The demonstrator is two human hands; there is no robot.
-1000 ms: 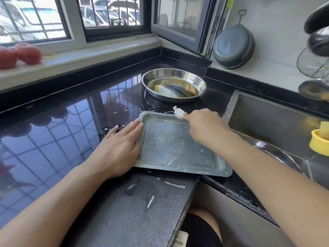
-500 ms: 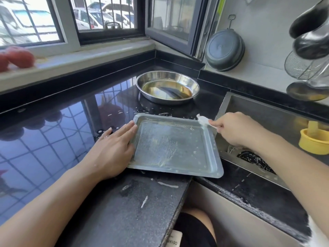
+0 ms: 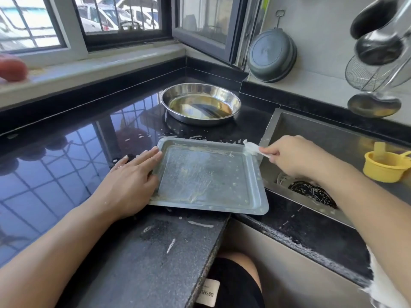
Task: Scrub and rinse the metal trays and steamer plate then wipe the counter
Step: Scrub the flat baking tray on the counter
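Observation:
A rectangular metal tray (image 3: 206, 178) smeared with pale residue lies flat on the black counter (image 3: 66, 165), its right edge overhanging the sink (image 3: 333, 138). My left hand (image 3: 131, 181) rests flat with straight fingers on the tray's left rim. My right hand (image 3: 295, 156) pinches a small white scraper (image 3: 252, 148) at the tray's far right corner, just over the sink's edge. A round steel pan (image 3: 200, 104) holding some brownish liquid stands behind the tray.
White scraps and droplets lie on the counter around the tray. A yellow cup (image 3: 385, 166) sits in the sink near a round drain strainer (image 3: 311, 193). A dark pan (image 3: 271, 55) leans on the wall; ladles and a wire skimmer (image 3: 364, 74) hang at upper right.
My right hand drew the scraper from the tray's far edge near the middle across to its far right corner by the sink. My left hand stayed on the left rim.

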